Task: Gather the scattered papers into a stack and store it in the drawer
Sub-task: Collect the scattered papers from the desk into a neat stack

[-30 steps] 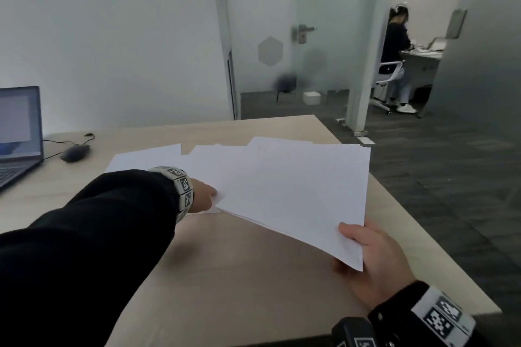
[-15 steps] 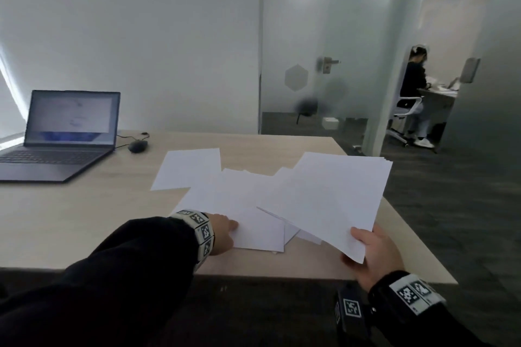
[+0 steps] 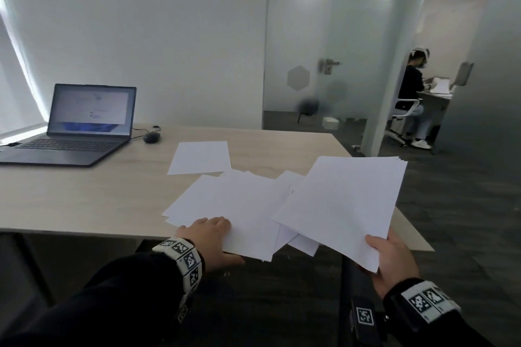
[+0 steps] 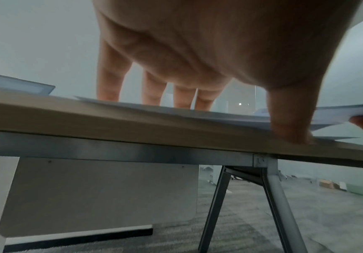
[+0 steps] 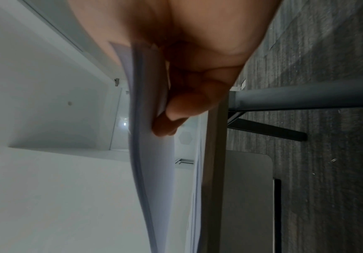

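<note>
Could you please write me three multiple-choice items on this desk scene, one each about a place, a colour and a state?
1. Where does the single sheet lie apart from the others?
A. beyond the overlapping sheets
B. on the laptop
C. on the floor

2. What colour is the mouse?
A. white
B. red
C. dark

3. What is the right hand doing?
A. resting idle
B. gripping a stack of papers
C. typing

Answers:
1 A, it lies alone farther back on the table.
2 C, it looks dark beside the laptop.
3 B, thumb on top, fingers beneath.
</note>
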`<state>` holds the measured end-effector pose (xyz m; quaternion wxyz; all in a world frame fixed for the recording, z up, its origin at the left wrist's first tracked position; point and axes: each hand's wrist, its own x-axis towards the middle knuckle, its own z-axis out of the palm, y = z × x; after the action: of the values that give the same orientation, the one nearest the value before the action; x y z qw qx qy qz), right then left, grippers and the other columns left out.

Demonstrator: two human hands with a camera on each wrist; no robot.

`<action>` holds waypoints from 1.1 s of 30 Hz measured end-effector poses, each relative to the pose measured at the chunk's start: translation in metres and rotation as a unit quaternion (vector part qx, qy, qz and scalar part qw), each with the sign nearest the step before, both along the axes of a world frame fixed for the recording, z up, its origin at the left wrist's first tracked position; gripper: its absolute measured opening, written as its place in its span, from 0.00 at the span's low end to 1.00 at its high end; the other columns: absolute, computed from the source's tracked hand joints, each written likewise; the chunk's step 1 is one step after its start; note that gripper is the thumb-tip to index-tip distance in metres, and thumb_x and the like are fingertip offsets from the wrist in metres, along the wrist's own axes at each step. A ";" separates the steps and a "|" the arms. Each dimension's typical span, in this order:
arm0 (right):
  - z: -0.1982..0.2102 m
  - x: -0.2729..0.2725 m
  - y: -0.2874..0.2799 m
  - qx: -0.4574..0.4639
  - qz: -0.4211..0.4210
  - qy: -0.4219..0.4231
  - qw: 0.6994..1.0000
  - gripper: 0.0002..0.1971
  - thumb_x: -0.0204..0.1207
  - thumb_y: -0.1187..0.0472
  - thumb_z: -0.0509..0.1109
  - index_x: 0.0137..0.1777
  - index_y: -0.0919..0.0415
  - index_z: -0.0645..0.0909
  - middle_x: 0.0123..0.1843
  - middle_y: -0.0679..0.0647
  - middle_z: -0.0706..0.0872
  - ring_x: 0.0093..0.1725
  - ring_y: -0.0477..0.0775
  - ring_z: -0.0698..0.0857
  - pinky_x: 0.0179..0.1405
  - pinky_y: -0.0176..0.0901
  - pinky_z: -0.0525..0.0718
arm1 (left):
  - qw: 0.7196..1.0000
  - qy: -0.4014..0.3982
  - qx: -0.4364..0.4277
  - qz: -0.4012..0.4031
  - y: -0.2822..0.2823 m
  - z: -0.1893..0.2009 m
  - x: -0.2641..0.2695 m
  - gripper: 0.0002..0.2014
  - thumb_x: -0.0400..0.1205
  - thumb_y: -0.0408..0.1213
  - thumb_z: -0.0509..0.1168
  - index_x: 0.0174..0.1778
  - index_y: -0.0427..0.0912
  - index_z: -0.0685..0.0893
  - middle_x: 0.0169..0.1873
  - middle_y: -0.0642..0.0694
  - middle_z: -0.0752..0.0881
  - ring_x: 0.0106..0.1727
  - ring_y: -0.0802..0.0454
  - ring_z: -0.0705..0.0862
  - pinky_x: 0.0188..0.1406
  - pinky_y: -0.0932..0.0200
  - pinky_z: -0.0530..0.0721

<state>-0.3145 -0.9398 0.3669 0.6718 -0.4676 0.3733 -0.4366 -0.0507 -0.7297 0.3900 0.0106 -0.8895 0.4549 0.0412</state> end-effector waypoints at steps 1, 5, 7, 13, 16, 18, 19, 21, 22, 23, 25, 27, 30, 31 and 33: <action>-0.001 -0.002 0.001 -0.001 0.002 0.005 1.000 0.16 0.79 0.74 0.61 0.62 0.63 0.82 0.59 0.65 0.89 0.57 0.72 0.86 0.51 0.60 0.85 | 1.000 0.000 -0.006 0.002 0.001 -0.001 0.001 0.38 0.65 0.79 0.56 0.68 0.61 0.69 0.69 0.63 0.75 0.70 0.54 0.73 0.67 0.42 0.73; -0.004 -0.014 0.001 0.007 -0.001 0.005 1.000 0.15 0.79 0.75 0.61 0.60 0.64 0.83 0.60 0.67 0.89 0.56 0.71 0.87 0.54 0.61 0.86 | 0.999 0.022 -0.049 0.008 0.006 -0.001 0.002 0.27 0.76 0.72 0.52 0.66 0.64 0.73 0.65 0.62 0.79 0.68 0.54 0.76 0.67 0.47 0.75; -0.006 -0.020 0.002 0.018 -0.003 -0.013 1.000 0.15 0.80 0.76 0.60 0.61 0.66 0.82 0.57 0.65 0.89 0.51 0.68 0.88 0.43 0.53 0.89 | 0.993 0.055 -0.103 0.020 0.008 -0.003 0.006 0.17 0.84 0.61 0.52 0.64 0.63 0.77 0.63 0.57 0.83 0.65 0.50 0.80 0.66 0.49 0.76; -0.017 -0.022 0.011 0.055 0.012 -0.040 0.998 0.14 0.79 0.75 0.61 0.58 0.63 0.84 0.56 0.64 0.91 0.50 0.67 0.89 0.27 0.42 0.87 | 0.927 0.144 -0.333 0.096 0.004 0.002 0.005 0.13 0.88 0.48 0.54 0.60 0.57 0.83 0.51 0.49 0.87 0.56 0.46 0.83 0.55 0.56 0.76; -0.020 -0.016 0.022 0.060 0.056 -0.033 0.996 0.15 0.80 0.75 0.60 0.59 0.63 0.84 0.54 0.62 0.92 0.50 0.66 0.90 0.27 0.43 0.87 | 0.916 0.136 -0.375 0.043 -0.008 0.014 -0.019 0.15 0.87 0.45 0.55 0.67 0.56 0.82 0.59 0.53 0.87 0.62 0.50 0.82 0.63 0.57 0.76; -0.020 -0.009 0.031 0.059 0.091 -0.026 0.994 0.16 0.80 0.75 0.61 0.60 0.62 0.84 0.54 0.61 0.92 0.52 0.67 0.89 0.34 0.49 0.88 | 0.926 0.114 -0.361 -0.016 -0.020 0.013 -0.037 0.17 0.87 0.45 0.57 0.71 0.58 0.79 0.70 0.56 0.82 0.71 0.53 0.78 0.72 0.58 0.71; -0.020 -0.006 0.036 0.062 0.106 -0.028 0.992 0.16 0.80 0.75 0.61 0.61 0.62 0.83 0.55 0.61 0.92 0.54 0.67 0.89 0.40 0.53 0.88 | 0.931 0.100 -0.347 -0.048 -0.025 0.010 -0.046 0.18 0.87 0.44 0.57 0.72 0.59 0.78 0.72 0.58 0.80 0.74 0.55 0.76 0.74 0.59 0.70; -0.021 -0.001 0.043 0.073 0.126 -0.039 0.989 0.17 0.79 0.76 0.61 0.62 0.62 0.83 0.55 0.62 0.92 0.56 0.68 0.89 0.46 0.57 0.88 | 0.944 0.082 -0.301 -0.103 -0.033 0.005 -0.066 0.18 0.87 0.44 0.56 0.73 0.60 0.77 0.72 0.60 0.79 0.74 0.55 0.75 0.75 0.55 0.71; -0.022 0.001 0.045 0.077 0.127 -0.039 0.988 0.17 0.79 0.75 0.62 0.63 0.61 0.83 0.56 0.62 0.92 0.56 0.69 0.89 0.47 0.57 0.88 | 0.951 0.073 -0.273 -0.122 -0.036 0.002 -0.076 0.18 0.87 0.43 0.55 0.73 0.60 0.76 0.72 0.60 0.79 0.74 0.55 0.74 0.75 0.52 0.71; -0.022 0.003 0.047 0.078 0.125 -0.036 0.988 0.17 0.79 0.74 0.63 0.63 0.60 0.83 0.57 0.62 0.91 0.56 0.69 0.88 0.46 0.57 0.88 | 0.958 0.065 -0.245 -0.135 -0.037 0.000 -0.085 0.19 0.87 0.43 0.54 0.73 0.61 0.75 0.72 0.61 0.78 0.75 0.54 0.73 0.76 0.49 0.68; -0.023 0.002 0.047 0.081 0.120 -0.034 0.989 0.15 0.81 0.70 0.64 0.63 0.58 0.84 0.55 0.63 0.91 0.53 0.67 0.89 0.41 0.55 0.88 | 0.970 0.064 -0.187 -0.140 -0.038 -0.007 -0.097 0.20 0.88 0.45 0.52 0.75 0.63 0.72 0.76 0.63 0.73 0.80 0.54 0.66 0.81 0.43 0.58; -0.024 0.002 0.047 0.094 0.105 -0.027 0.990 0.13 0.84 0.58 0.65 0.63 0.59 0.86 0.55 0.63 0.93 0.52 0.67 0.90 0.41 0.54 0.86 | 0.976 0.063 -0.151 -0.144 -0.037 -0.015 -0.103 0.21 0.87 0.46 0.50 0.76 0.65 0.69 0.79 0.64 0.68 0.83 0.55 0.61 0.83 0.40 0.50; -0.028 0.001 0.044 0.130 0.131 -0.016 0.983 0.32 0.76 0.28 0.61 0.65 0.51 0.87 0.62 0.64 0.91 0.62 0.75 0.86 0.55 0.65 0.79 | 0.974 0.063 -0.150 -0.159 -0.035 -0.022 -0.107 0.20 0.87 0.49 0.50 0.75 0.65 0.70 0.78 0.65 0.69 0.82 0.57 0.62 0.82 0.40 0.50; -0.028 0.000 0.044 0.138 0.152 -0.012 0.979 0.35 0.74 0.25 0.58 0.66 0.49 0.86 0.63 0.63 0.90 0.64 0.75 0.85 0.60 0.69 0.78 | 0.973 0.058 -0.152 -0.166 -0.035 -0.023 -0.107 0.20 0.86 0.50 0.52 0.75 0.65 0.71 0.77 0.65 0.71 0.81 0.57 0.63 0.82 0.41 0.53; -0.028 -0.003 0.042 0.153 0.174 -0.011 0.973 0.27 0.82 0.35 0.58 0.69 0.51 0.83 0.63 0.63 0.90 0.59 0.72 0.87 0.57 0.67 0.83 | 0.969 0.051 -0.165 -0.175 -0.035 -0.024 -0.108 0.21 0.84 0.53 0.55 0.75 0.65 0.72 0.76 0.66 0.71 0.81 0.59 0.64 0.81 0.44 0.55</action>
<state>-0.3175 -0.8977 0.3393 0.8052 -0.4117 0.3414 -0.2561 -0.1585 -0.7648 0.3657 -0.1525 -0.7822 0.6040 0.0087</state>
